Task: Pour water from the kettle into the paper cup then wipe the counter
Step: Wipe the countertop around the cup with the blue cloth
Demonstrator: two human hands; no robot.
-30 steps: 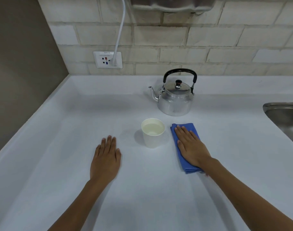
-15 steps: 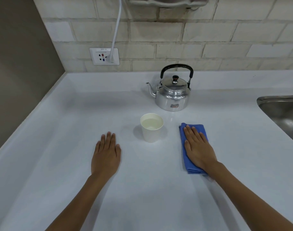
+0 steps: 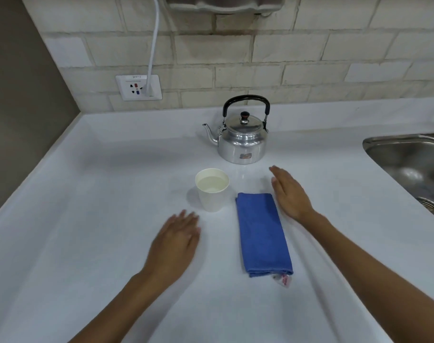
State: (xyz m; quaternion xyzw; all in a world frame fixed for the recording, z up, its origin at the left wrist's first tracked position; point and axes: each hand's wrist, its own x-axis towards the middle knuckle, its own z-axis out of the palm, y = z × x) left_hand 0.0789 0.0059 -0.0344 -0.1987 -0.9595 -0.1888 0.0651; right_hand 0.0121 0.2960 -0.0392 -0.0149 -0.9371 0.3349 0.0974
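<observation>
A silver kettle (image 3: 242,139) with a black handle stands upright at the back of the white counter (image 3: 87,194), spout to the left. In front of it sits a white paper cup (image 3: 212,190) holding water. A folded blue cloth (image 3: 261,233) lies flat just right of the cup, with a small tag at its near end. My right hand (image 3: 289,193) hovers open beside the cloth's far right corner, off the cloth. My left hand (image 3: 175,246) is open, palm down, near the counter just in front and left of the cup, slightly blurred.
A steel sink (image 3: 408,164) is set into the counter at the right. A brick wall runs along the back, with a socket (image 3: 138,87) and a white cable (image 3: 154,45) plugged in. A brown wall borders the left side.
My right hand has lifted off the blue cloth and moved to its right, leaving it lying flat. My left hand has shifted slightly. The camera has moved closer.
</observation>
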